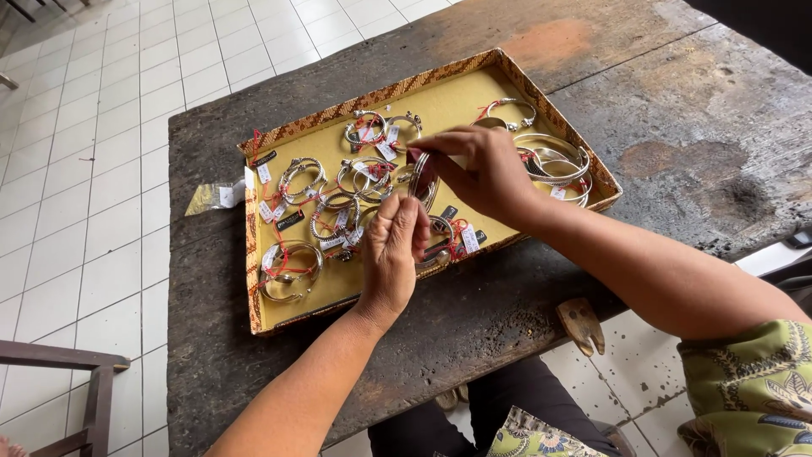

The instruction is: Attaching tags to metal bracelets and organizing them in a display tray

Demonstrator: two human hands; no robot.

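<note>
Silver bangle (422,180): held above the tray (440,103) on the worktop (677,110). Left hand (391,254) and right hand (482,169) both pinch its rim, grip closed. Likely light, rigid, smooth and slippery; best held by the band's edges. Tagged bracelets (292,271) lie beneath.

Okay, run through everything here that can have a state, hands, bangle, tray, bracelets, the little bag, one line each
Left hand: fingers pinched on the bangle's lower edge.
Right hand: fingers closed on the bangle's upper edge.
Bangle: held up over the tray, between both hands.
Tray: open, flat on the table, holding bracelets.
Tagged bracelets: lying loose in the tray, red strings attached.
Plastic bag: lying flat left of the tray.
Wooden table: worn, stained.
</note>
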